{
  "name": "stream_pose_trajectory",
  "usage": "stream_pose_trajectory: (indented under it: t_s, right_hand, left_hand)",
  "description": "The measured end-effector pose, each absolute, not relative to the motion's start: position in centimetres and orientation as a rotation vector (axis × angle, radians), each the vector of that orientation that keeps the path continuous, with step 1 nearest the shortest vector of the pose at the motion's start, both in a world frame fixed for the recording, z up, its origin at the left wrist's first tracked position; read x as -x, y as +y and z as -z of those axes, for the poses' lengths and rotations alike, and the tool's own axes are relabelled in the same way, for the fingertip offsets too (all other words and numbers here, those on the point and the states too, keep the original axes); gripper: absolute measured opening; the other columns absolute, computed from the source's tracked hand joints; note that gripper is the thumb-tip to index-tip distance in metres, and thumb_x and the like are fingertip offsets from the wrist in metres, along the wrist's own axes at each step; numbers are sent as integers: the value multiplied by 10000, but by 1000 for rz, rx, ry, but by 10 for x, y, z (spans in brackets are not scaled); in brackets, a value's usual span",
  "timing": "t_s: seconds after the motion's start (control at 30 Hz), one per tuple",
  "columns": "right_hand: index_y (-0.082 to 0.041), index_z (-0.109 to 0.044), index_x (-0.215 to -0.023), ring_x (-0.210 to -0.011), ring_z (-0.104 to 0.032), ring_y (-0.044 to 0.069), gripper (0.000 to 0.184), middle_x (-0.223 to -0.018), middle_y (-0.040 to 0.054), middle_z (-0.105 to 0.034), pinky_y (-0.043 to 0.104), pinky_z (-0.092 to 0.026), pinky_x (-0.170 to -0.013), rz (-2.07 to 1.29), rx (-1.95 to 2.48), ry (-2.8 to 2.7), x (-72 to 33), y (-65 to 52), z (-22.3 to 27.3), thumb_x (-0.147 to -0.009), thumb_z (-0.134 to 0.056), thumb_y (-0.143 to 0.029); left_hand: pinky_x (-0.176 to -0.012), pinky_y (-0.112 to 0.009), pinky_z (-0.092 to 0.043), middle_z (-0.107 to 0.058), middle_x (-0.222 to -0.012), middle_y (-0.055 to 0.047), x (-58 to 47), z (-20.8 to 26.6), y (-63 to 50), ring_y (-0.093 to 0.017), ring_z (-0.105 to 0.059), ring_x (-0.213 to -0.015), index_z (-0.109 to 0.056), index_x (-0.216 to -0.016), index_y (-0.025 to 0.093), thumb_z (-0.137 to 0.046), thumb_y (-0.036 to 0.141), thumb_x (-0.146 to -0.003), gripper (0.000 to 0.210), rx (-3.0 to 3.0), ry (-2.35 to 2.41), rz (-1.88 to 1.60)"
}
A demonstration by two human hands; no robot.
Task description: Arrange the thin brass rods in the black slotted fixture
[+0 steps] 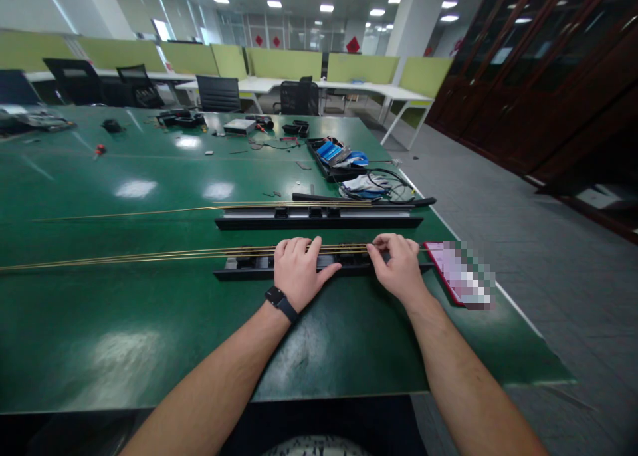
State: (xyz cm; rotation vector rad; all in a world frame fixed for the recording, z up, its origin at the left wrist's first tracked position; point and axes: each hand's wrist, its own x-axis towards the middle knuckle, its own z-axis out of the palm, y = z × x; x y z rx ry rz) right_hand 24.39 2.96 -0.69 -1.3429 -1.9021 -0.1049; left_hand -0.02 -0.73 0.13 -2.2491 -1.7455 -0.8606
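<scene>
A long black channel rail [343, 270] lies on the green table, with thin brass-coloured rods [149, 258] running along its top and far out past its left end. My left hand [299, 270], wearing a black watch [280, 303], lies across the rail and rods, fingers over the far side and thumb stretched out to the right. Near the rods' right end, my right hand [399, 263] has its thumb and fingertips pinched together on them. A second black rail [319, 223] with similar rods [149, 213] lies parallel behind. The fingertips hide part of the contact.
A red-edged phone [448, 276], partly pixelated, lies right of my right hand. Behind the rails are a black strip [319, 197], gloves [366, 186], coiled cable [399, 183] and a black tray [323, 163]. The table's right edge [498, 290] is close.
</scene>
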Motion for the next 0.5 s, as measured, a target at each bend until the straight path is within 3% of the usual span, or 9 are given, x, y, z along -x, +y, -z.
stream_pose_trajectory:
  t_s: [0.5]
  right_hand:
    - [-248, -578, -951, -853, -626, 227, 114, -832, 18, -690, 442, -356, -916, 55, 1355, -1881, -245, 31, 5, -970, -590, -360]
  left_hand:
    - [-1049, -486, -378, -726, -1176, -136, 1, 0, -7, -323, -621, -1139, -671, -1312, 195, -661, 665, -902, 624, 2247, -1743, 855]
